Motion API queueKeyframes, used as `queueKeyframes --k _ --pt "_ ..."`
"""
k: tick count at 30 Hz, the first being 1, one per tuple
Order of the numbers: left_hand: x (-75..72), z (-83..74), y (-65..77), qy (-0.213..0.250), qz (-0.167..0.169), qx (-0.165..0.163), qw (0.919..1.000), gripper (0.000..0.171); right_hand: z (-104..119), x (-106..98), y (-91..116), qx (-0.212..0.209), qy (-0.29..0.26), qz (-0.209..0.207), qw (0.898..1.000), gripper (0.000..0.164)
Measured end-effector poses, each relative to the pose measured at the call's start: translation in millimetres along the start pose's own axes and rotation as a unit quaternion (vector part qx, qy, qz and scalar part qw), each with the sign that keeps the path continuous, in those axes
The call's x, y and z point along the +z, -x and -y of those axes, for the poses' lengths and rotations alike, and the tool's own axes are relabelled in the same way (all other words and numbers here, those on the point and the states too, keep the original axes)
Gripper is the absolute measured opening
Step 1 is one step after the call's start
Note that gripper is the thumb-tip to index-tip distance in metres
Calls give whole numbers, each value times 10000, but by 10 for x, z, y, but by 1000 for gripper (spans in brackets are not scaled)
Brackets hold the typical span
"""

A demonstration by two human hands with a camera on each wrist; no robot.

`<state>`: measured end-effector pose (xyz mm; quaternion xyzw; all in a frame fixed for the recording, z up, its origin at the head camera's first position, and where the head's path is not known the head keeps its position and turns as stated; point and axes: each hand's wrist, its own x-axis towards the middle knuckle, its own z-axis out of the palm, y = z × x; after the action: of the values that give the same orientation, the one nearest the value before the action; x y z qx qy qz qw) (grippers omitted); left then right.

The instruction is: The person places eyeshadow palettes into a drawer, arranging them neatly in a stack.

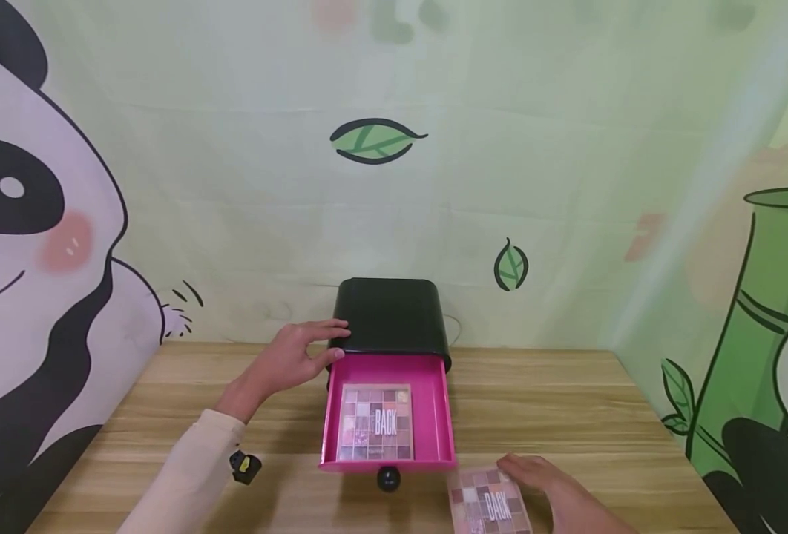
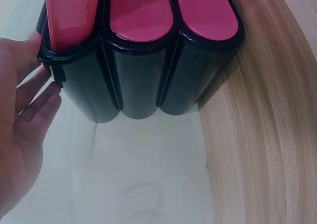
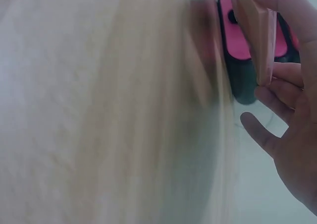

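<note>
A black drawer cabinet (image 1: 390,311) stands against the backdrop, its top pink drawer (image 1: 430,415) pulled out toward me. An eyeshadow palette (image 1: 360,423) with a grid of pans and the word "BACK" lies inside the drawer, toward its left side. My left hand (image 1: 294,356) rests on the cabinet's upper left edge, fingers fairly straight. In the left wrist view, that hand (image 2: 25,110) touches the cabinet's outer edge. To the right of the drawer front, my right hand (image 1: 554,489) grips a second, similar eyeshadow palette (image 1: 487,508). The right wrist view shows this palette edge-on between thumb and fingers.
A round black knob (image 1: 389,478) sticks out from the open drawer's front. Two lower pink drawers (image 2: 141,16) are closed in the left wrist view. The wooden table (image 1: 534,400) meets a panda-and-bamboo backdrop (image 1: 234,185). A small black device (image 1: 245,467) sits at my left wrist.
</note>
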<state>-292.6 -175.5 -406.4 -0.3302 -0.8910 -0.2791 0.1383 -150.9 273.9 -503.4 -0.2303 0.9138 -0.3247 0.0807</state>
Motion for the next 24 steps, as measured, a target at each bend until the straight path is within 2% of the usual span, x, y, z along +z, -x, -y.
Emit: queueKeyframes --k 1,4,8,13,15,18,24 --pt "-1 0 0 -5 1 -2 10000 41 2 -28 39 65 5 51 10000 105" --pt "-3 -1 1 -5 5 10 10000 42 62 -146 110 862 -260 121 9959 108" --pt "-2 4 1 -1 -7 3 10000 42 75 -261 140 909 -23 -127 9958 109" --pt "10 4 1 -12 1 -31 10000 42 72 -371 155 882 308 -435 9947 103" --pt "13 2 1 4 9 -55 10000 42 78 -419 151 667 525 -626 9944 102" --pt "15 1 2 39 12 -88 10000 43 92 -504 122 97 813 -1011 9915 104" --pt "15 11 6 54 -4 -82 10000 43 168 -703 8 -558 967 -1482 9826 109"
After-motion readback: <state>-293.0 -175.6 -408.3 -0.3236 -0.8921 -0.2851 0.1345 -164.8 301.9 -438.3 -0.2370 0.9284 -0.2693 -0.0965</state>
